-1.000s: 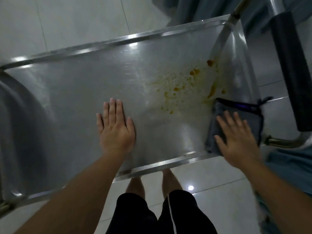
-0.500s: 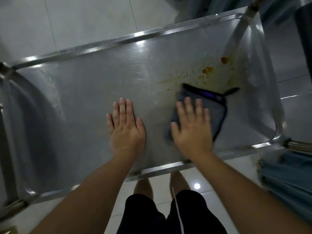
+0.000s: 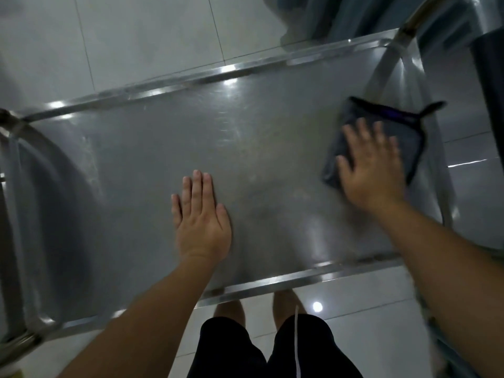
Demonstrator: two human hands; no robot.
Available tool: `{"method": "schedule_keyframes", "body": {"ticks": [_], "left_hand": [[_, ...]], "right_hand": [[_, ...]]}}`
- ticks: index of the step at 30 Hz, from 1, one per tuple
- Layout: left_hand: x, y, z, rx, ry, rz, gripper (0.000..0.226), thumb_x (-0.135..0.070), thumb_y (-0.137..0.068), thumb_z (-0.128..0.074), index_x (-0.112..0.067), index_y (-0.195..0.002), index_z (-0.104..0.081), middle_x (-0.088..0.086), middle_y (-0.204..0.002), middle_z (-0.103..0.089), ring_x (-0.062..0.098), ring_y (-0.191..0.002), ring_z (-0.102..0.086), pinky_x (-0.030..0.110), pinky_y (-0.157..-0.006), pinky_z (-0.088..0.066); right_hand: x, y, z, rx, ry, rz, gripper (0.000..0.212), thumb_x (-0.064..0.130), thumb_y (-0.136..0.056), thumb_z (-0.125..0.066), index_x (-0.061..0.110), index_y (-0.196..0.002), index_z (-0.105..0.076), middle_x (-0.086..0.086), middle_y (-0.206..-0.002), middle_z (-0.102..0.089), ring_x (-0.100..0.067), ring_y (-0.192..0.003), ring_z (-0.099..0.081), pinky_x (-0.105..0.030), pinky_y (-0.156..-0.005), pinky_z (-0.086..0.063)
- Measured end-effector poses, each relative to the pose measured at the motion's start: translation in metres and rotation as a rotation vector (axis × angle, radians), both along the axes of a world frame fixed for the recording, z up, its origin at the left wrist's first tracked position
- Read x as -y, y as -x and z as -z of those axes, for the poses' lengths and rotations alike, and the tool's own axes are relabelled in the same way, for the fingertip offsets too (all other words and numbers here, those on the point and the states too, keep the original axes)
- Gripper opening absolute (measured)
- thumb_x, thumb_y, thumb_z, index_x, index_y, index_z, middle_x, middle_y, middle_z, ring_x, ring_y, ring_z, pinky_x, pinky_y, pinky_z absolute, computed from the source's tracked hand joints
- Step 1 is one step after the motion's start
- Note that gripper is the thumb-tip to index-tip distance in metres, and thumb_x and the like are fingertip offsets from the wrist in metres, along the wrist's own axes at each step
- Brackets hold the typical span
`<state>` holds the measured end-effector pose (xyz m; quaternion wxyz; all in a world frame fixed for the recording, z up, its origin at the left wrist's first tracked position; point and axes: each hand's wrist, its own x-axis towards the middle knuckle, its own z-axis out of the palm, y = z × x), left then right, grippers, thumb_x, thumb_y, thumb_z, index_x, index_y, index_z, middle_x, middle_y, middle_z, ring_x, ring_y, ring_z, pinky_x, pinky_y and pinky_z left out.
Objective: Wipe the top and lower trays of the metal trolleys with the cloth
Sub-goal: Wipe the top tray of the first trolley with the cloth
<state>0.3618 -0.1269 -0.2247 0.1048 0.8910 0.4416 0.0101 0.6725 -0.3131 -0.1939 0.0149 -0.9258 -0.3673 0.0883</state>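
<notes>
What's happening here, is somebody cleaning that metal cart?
Yes. A person stands over a metal trolley and is wiping its top tray. The right hand presses flat on a dark folded cloth near the tray's right end. The left hand lies flat on the bare metal near the middle, likely to steady the trolley. No orange stain shows on the tray at this moment, though the picture is somewhat blurred. The lower tray is out of sight.

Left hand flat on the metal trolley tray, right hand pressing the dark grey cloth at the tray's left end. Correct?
Not quite. The head view shows the right hand pressing the dark grey cloth at the right end of the metal trolley tray, not the left. The left hand does lie flat on the tray.
</notes>
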Motion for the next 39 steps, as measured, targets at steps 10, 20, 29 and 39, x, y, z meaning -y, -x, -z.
{"method": "schedule_keyframes", "body": {"ticks": [10,20,29,39], "left_hand": [[0.0,-0.001,0.004,-0.03,-0.009,0.017,0.07,-0.038,-0.105,-0.028,-0.018,-0.17,-0.009,0.002,-0.178,-0.005,0.02,-0.164,0.0,0.048,-0.131,0.001],[0.0,-0.003,-0.002,-0.026,0.057,-0.009,0.071,-0.038,-0.104,-0.029,-0.015,-0.169,-0.012,0.001,-0.177,-0.006,0.018,-0.163,0.001,0.051,-0.131,-0.004],[0.001,-0.001,-0.001,-0.061,0.018,0.031,0.071,-0.04,-0.105,-0.027,-0.016,-0.169,-0.006,0.002,-0.178,-0.004,0.019,-0.164,0.002,0.048,-0.131,-0.001],[0.001,-0.002,0.001,-0.044,0.015,0.028,0.072,-0.038,-0.104,-0.031,-0.015,-0.169,-0.011,0.004,-0.177,-0.008,0.02,-0.164,0.0,0.049,-0.131,-0.001]], "right_hand": [[-0.066,0.053,-0.009,-0.015,0.011,0.124,0.072,0.051,-0.099,-0.033,0.021,-0.164,-0.023,-0.008,-0.172,-0.018,-0.039,-0.158,-0.011,-0.057,-0.126,-0.01],[-0.172,0.112,-0.004,-0.073,-0.015,-0.608,0.066,0.057,-0.103,-0.027,0.034,-0.164,-0.02,0.007,-0.172,-0.013,-0.021,-0.16,-0.005,-0.048,-0.128,-0.005],[-0.048,-0.079,-0.01,-0.013,0.051,0.006,0.07,0.06,-0.099,-0.025,0.032,-0.162,-0.019,0.001,-0.172,-0.017,-0.029,-0.158,-0.013,-0.054,-0.127,-0.01],[-0.137,0.019,-0.012,-0.05,0.016,0.11,0.073,0.054,-0.1,-0.027,0.022,-0.165,-0.018,-0.007,-0.173,-0.013,-0.038,-0.158,-0.008,-0.057,-0.126,-0.008]]}}
